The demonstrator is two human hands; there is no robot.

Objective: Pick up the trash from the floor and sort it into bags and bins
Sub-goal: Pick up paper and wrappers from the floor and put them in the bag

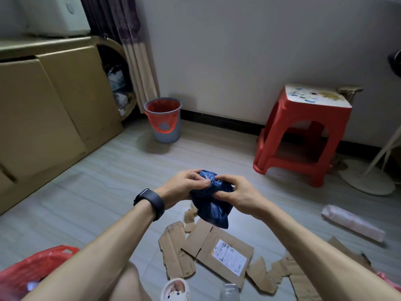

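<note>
Both left hand (184, 184) and right hand (237, 195) clamp their fingers on a crumpled blue bag (213, 208), contents hidden. A grey bin (168, 135) holds a red liner (161, 106).

A: Right side?
B: Red stool (303, 135) against the wall, white round base (366, 181) just beside it.
A: Left?
B: Big brown boxes (43, 109), white appliance (54, 16) on top, curtain (132, 51) behind.

left hand (184, 183) + right hand (236, 192) grip blue bag (213, 205) | torn cardboard (217, 253) on floor (108, 192)
</note>
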